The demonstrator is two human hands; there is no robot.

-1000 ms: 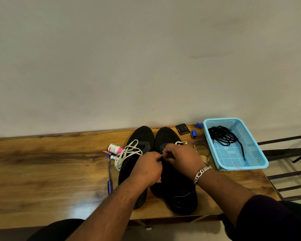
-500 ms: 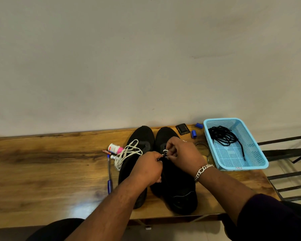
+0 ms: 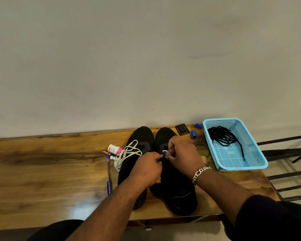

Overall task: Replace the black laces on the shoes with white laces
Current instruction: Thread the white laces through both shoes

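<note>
Hands (image 3: pixel 165 162) crowd shoe (image 3: pixel 177 188) near table edge (image 3: pixel 181 216).

right shoe (image 3: pixel 177 192) eyelets hidden behind both hands, white lace (image 3: pixel 164 152) mostly covered, bottle (image 3: pixel 113 148) label unreadable

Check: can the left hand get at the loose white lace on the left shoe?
Probably yes. The white lace lies uncovered on the left shoe, just beside the left hand, nothing between them. But that hand is busy pinching the lace on the right shoe.
</note>
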